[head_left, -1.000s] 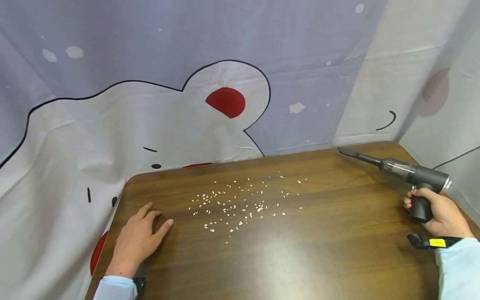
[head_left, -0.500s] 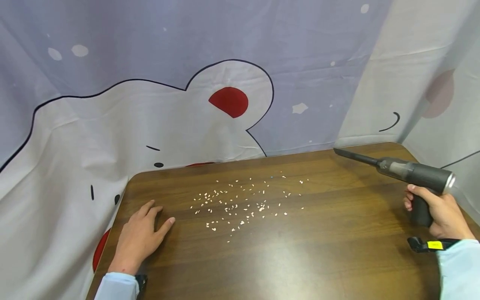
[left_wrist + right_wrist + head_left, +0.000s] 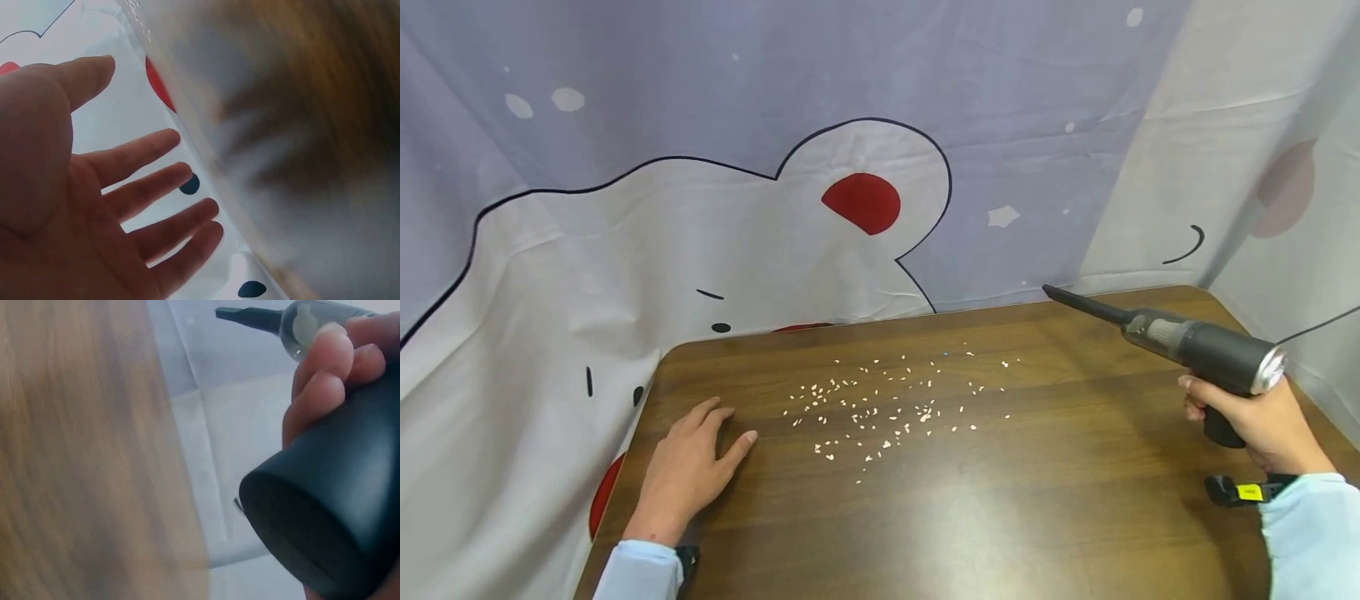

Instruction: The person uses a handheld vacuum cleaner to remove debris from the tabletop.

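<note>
On the right side in the head view, my right hand (image 3: 1273, 425) grips the handle of a dark grey handheld vacuum cleaner (image 3: 1221, 357). It is held above the table, its long flat nozzle (image 3: 1086, 305) pointing left toward the back edge. The right wrist view gives a close look at the black handle (image 3: 350, 481) and the fingers (image 3: 315, 400) curled round it. Small white bits (image 3: 925, 416) lie scattered over the middle of the table. To their left is my left hand (image 3: 688, 467), fingers spread and holding nothing; its palm (image 3: 44, 194) shows in the left wrist view.
The brown wooden table (image 3: 1045, 508) has rounded back corners. A printed curtain (image 3: 700, 233) hangs directly behind it and along both sides. A thin dark line (image 3: 1318, 325) runs right from near the vacuum's rear; whether it is a cord or print, I cannot tell.
My right hand has moved the vacuum cleaner to the left and turned it, and its nozzle tip is farther left. The left hand stays almost where it was. The white bits look unchanged.
</note>
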### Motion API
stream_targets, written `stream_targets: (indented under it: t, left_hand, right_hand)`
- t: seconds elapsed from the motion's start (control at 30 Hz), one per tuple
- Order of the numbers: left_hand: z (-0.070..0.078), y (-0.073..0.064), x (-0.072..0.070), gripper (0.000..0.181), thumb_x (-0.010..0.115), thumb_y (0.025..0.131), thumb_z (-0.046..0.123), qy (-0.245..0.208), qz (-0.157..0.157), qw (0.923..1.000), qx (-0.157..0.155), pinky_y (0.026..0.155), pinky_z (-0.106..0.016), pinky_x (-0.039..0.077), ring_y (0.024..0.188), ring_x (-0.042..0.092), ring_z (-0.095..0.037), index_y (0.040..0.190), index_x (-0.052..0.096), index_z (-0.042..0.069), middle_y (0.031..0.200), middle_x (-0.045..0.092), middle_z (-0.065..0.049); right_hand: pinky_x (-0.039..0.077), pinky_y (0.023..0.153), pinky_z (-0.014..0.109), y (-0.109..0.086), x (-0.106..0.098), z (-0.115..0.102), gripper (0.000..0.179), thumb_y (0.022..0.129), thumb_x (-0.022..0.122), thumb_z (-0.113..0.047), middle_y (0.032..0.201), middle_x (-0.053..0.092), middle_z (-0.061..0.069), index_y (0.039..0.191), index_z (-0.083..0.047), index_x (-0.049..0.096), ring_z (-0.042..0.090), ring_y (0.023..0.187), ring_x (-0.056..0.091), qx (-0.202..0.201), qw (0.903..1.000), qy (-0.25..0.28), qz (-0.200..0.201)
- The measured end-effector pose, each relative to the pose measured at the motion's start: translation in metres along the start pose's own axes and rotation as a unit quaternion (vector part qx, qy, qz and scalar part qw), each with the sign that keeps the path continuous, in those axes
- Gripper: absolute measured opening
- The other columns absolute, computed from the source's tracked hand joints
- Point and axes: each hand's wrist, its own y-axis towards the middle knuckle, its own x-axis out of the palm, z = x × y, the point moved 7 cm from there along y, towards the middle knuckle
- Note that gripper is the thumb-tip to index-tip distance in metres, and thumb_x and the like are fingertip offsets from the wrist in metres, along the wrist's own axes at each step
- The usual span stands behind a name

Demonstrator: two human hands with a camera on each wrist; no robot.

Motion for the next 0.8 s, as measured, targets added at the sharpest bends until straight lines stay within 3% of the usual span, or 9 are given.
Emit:
stream_targets:
  t: [0.1,0.23,0.33,0.43,0.57,0.67,0.8]
  left_hand:
    - [0.006,0.002,0.000,0.067,0.054,0.093,0.055,-0.006,0.006,0.9999,0.014,0.099,-0.066,0.029,0.126,0.039,-0.047,0.134,0.054,0.003,0.143,0.042,-0.021]
    - [0.016,0.004,-0.001,0.065,0.057,0.092,0.052,-0.018,0.026,0.9986,0.043,0.099,-0.065,0.030,0.124,0.043,-0.043,0.136,0.053,0.004,0.140,0.047,-0.018]
    - [0.024,0.004,-0.002,0.064,0.059,0.092,0.050,-0.027,0.041,0.9964,0.069,0.098,-0.063,0.033,0.123,0.045,-0.040,0.136,0.052,0.004,0.137,0.050,-0.016]
    - [0.033,0.003,-0.001,0.065,0.060,0.091,0.051,-0.030,0.046,0.9948,0.085,0.098,-0.061,0.034,0.125,0.045,-0.037,0.137,0.052,0.006,0.137,0.050,-0.013]
    - [0.050,0.000,0.002,0.064,0.060,0.091,0.051,-0.040,0.048,0.9913,0.116,0.101,-0.058,0.033,0.127,0.044,-0.033,0.138,0.052,0.009,0.137,0.051,-0.010]
    - [0.067,-0.004,0.005,0.062,0.061,0.090,0.050,-0.052,0.050,0.9855,0.153,0.104,-0.054,0.032,0.128,0.043,-0.028,0.138,0.052,0.011,0.137,0.050,-0.006]
    - [0.091,-0.011,0.007,0.060,0.061,0.091,0.047,-0.065,0.057,0.9757,0.201,0.105,-0.051,0.031,0.129,0.041,-0.025,0.138,0.052,0.011,0.138,0.049,-0.004]
  right_hand:
    - [0.050,0.047,0.034,0.000,0.011,-0.004,0.021,0.086,0.064,0.009,0.071,0.063,0.017,0.106,0.006,0.058,0.026,0.053,0.059,0.017,0.9950,-0.099,0.000]
    - [0.051,0.051,0.031,-0.004,0.026,-0.008,0.029,0.084,0.073,-0.006,0.070,0.066,0.010,0.109,0.000,0.059,0.024,0.057,0.063,0.050,0.9703,-0.237,0.003]
    - [0.051,0.054,0.025,-0.003,0.038,-0.015,0.036,0.078,0.079,-0.009,0.074,0.069,0.009,0.109,0.001,0.062,0.018,0.060,0.065,0.035,0.9562,-0.291,-0.001]
    - [0.049,0.056,0.019,-0.001,0.053,-0.025,0.036,0.070,0.083,-0.007,0.077,0.069,0.009,0.101,0.002,0.067,0.012,0.061,0.064,-0.012,0.9458,-0.324,-0.003]
    - [0.046,0.063,0.014,-0.001,0.075,-0.039,0.041,0.060,0.086,0.000,0.081,0.070,0.002,0.097,-0.006,0.070,0.008,0.066,0.063,-0.065,0.9371,-0.343,-0.010]
    - [0.045,0.069,0.013,-0.003,0.093,-0.050,0.052,0.055,0.086,0.005,0.086,0.069,-0.004,0.101,-0.012,0.069,0.009,0.070,0.063,-0.102,0.9328,-0.344,-0.034]
    - [0.046,0.066,0.016,-0.006,0.113,-0.062,0.061,0.050,0.084,0.007,0.084,0.065,-0.013,0.102,-0.018,0.066,0.006,0.067,0.061,-0.152,0.9185,-0.358,-0.071]
